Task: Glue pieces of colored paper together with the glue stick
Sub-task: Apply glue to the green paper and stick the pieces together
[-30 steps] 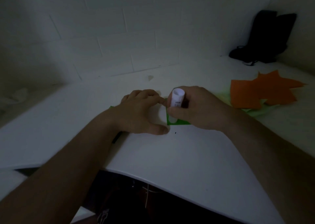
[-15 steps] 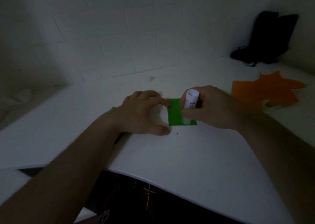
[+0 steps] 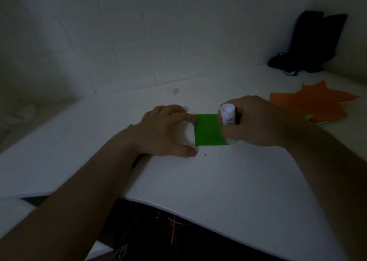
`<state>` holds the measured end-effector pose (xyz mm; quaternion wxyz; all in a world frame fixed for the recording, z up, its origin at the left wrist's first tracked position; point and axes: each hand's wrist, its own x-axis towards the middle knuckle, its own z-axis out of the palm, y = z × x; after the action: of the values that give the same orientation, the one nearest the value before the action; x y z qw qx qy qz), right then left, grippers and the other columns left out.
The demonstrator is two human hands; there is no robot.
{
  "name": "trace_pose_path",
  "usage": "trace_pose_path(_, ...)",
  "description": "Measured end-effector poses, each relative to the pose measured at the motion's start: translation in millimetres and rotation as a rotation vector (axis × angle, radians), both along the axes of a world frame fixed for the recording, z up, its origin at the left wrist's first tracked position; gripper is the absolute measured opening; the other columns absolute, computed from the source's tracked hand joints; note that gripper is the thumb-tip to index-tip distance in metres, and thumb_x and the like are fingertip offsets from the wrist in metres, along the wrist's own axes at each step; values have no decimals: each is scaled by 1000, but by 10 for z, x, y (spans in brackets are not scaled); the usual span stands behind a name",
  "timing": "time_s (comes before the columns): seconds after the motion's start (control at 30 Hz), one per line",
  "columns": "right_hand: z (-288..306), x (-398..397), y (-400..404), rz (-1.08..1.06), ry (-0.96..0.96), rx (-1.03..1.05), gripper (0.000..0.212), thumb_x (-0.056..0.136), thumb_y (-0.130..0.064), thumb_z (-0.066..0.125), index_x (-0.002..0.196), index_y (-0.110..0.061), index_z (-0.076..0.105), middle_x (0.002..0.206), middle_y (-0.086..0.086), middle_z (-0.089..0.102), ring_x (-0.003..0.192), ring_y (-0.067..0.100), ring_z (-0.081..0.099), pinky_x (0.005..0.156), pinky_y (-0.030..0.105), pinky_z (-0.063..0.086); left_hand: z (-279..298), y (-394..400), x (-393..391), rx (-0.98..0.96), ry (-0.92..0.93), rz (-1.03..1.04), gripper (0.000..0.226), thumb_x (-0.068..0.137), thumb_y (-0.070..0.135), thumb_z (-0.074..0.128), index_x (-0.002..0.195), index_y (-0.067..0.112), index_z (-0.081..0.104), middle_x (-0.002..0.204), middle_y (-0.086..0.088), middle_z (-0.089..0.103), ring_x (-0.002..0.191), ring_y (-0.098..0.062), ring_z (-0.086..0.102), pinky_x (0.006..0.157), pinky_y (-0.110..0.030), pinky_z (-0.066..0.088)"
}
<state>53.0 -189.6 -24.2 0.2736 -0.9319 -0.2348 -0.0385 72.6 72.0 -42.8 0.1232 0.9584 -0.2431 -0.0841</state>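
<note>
Your left hand (image 3: 166,130) lies on the white table (image 3: 218,181) with its fingers spread out and mostly straight. One fingertip presses down on the top left corner of the green paper square (image 3: 208,130), and your thumb rests on the table just below the square's left edge. The green square lies flat in the middle of the table, between your two hands. Your right hand (image 3: 256,121) has its fingers curled round the white glue stick (image 3: 228,115) and holds it almost upright at the right edge of the green square. Your own thumb and fingers hide the bottom end of the stick, so you cannot tell if it touches the paper. A tiny bit of green paper peeks out behind your left wrist. Past your right hand, to the right, lies a pile of orange paper (image 3: 313,103) with pointy edges, and a pale green piece sticks out under it. It is well apart from the green square. A black bag (image 3: 311,46) leans in the far right corner against the white tiled wall (image 3: 139,32). A thin dark thing shows under your left forearm, but it is too hidden to tell what it is. The room is dim.
</note>
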Motion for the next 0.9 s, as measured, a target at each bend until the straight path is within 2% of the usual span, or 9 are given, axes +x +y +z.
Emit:
trace_pose_path(0.03, 8, -5, 0, -5, -21, -9, 13, 81, -32, 70, 76, -26, 59, 71, -5, 62, 69, 3, 59, 61, 31, 45, 2, 0, -1, -1, 1, -2, 96, 49, 91, 51, 139, 62, 35, 159, 15, 23, 150, -19, 15, 120, -50, 17)
trace_pose_path(0.13, 25, -17, 24, -18, -54, 93, 17, 84, -25, 71, 74, -29, 58, 70, -7, 62, 69, -2, 60, 61, 22, 39, 19, -7, 0, 14, 11, -5, 97, 49, 91, 49, 140, 63, 33, 160, 14, 21, 150, -20, 14, 120, -49, 17)
trace_pose_path(0.23, 15, -32, 115, 9, -34, 170, 5, 83, -29, 70, 82, -28, 64, 77, -9, 67, 74, 4, 64, 65, 25, 48, 31, -15, -3, 25, 22, 2, 99, 49, 91, 48, 142, 63, 31, 161, 14, 20, 150, -19, 13, 120, -48, 16)
trace_pose_path(0.4, -75, -42, 206, 29, -26, 139, 6, 81, -35, 70, 82, -33, 64, 84, -14, 68, 71, 10, 64, 65, 35, 52, 33, -16, -6, 37, 20, 7, 100, 48, 91, 48, 142, 63, 29, 162, 14, 19, 151, -17, 11, 120, -46, 15)
trace_pose_path(0.67, -37, -21, 135, 2, 46, 64, 10, 80, -33, 67, 78, -26, 61, 72, -3, 64, 66, 11, 60, 65, 36, 50, 16, 2, 10, 21, 16, -8, 96, 49, 90, 50, 140, 65, 30, 161, 15, 20, 150, -17, 12, 121, -48, 16)
trace_pose_path(0.73, -22, -15, 90, -24, 59, 46, 13, 80, -33, 68, 74, -30, 57, 69, -6, 62, 64, 7, 59, 62, 30, 44, 13, -2, 14, 13, 15, -6, 95, 49, 91, 50, 139, 66, 30, 161, 15, 21, 150, -18, 13, 121, -49, 17)
trace_pose_path(0.8, -18, -8, 48, -34, 35, 50, 18, 83, -26, 69, 71, -32, 57, 67, -9, 60, 63, 1, 59, 64, 17, 42, 7, -8, 19, 8, 22, -5, 94, 49, 91, 51, 138, 67, 31, 160, 16, 21, 150, -17, 13, 120, -49, 15)
trace_pose_path(0.83, -17, -1, 32, -37, 8, 90, 21, 86, -17, 70, 70, -25, 60, 67, -7, 59, 63, -2, 59, 64, 8, 40, 5, -8, 16, 4, 24, -8, 93, 49, 91, 52, 137, 67, 32, 160, 17, 21, 150, -16, 12, 120, -48, 15)
trace_pose_path(0.9, -12, 19, -3, -83, -47, 205, 18, 89, 1, 68, 72, 4, 61, 66, 8, 58, 60, -1, 57, 62, 3, 41, 14, 3, 9, -32, 32, -7, 88, 50, 91, 54, 133, 69, 35, 159, 19, 23, 149, -15, 13, 120, -47, 14)
